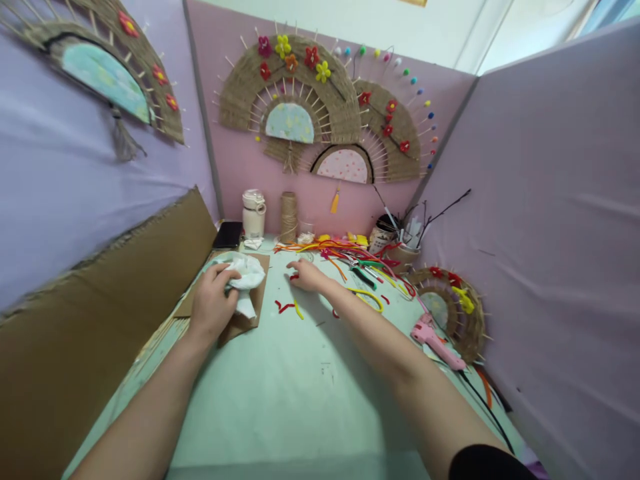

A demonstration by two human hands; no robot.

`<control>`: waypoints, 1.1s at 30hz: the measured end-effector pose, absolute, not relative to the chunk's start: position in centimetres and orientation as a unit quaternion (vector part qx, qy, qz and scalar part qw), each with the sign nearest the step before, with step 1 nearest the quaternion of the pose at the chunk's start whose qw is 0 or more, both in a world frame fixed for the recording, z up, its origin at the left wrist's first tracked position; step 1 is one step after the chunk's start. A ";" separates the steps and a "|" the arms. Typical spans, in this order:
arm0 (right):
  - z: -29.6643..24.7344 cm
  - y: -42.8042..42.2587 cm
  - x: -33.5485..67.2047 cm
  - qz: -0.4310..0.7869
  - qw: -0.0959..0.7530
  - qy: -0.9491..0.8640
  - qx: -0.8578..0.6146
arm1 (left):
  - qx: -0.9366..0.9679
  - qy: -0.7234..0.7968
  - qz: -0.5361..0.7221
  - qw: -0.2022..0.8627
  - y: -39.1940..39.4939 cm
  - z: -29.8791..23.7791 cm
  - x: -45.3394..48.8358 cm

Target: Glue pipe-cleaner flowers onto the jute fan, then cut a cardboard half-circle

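While the left hand's [214,301] fingers clutch a tissue [245,272], a yellow strip [299,309], roughly end-on, lies this side of the closer right hand [306,275], whose pinch is unclear.

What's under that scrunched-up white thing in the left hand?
Brown cardboard shows beside the scrunched-up white thing. Whatever lies right beneath it and the left hand is covered, so I can't tell.

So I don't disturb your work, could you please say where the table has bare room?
The near tabletop, between left forearm and right forearm, this side of the short red and yellow pieces, is bare except for small dark marks. Crowded: the back, with twine spool and coloured stems; the right, around the pink glue gun.
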State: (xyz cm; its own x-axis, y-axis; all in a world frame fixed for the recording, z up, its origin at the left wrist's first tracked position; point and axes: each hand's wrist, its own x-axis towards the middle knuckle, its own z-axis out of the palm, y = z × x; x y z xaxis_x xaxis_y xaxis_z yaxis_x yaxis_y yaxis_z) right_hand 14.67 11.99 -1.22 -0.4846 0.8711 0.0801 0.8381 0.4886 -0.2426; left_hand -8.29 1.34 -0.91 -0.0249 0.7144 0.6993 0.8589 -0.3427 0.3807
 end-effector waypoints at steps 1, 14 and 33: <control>-1.2 12.1 14.4 0.087 0.082 -0.863 -0.490 | -0.695 -0.568 -0.432 0.083 1.3 -0.9 -8.3; 6.9 23.8 25.1 -0.044 0.109 -0.756 -0.644 | -0.682 -0.599 -0.410 0.089 1.4 -0.8 -9.3; -3.6 22.0 18.3 0.115 0.099 -0.871 -0.467 | -0.680 -0.610 -0.398 0.090 1.0 -0.8 -9.1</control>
